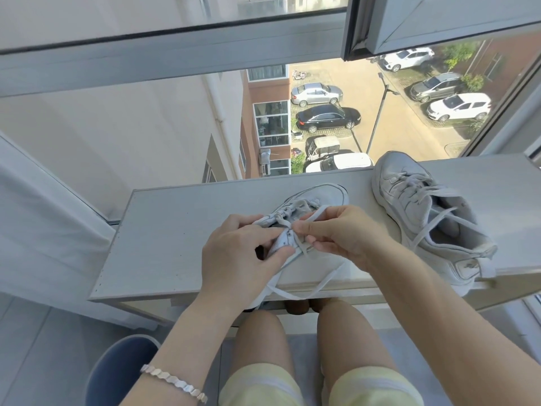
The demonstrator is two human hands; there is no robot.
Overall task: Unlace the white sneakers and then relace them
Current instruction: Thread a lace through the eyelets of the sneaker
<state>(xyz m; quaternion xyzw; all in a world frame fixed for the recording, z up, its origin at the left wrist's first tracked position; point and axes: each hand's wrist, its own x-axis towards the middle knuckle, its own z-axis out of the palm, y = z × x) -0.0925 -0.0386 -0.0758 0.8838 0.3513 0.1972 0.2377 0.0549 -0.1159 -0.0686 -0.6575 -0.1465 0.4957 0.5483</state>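
Pale grey table (164, 230) sits up against a big window w/ grey metal frame (146, 57); one sash (439, 22) is swung open at top right. White curtain (44, 230) hangs at left. Light floor tiles (35, 347) below, and a blue rounded tub or stool (117, 373) nr bottom left. Outside in strong sun: pale bldg wall (117, 127), parked cars (328, 117), lamp post (377, 112).

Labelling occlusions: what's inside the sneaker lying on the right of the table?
The right sneaker's opening shows grey lining and a shadowed insole. A loose lace is draped across it. The inside toward the toe is covered by the laced upper and cannot be seen.
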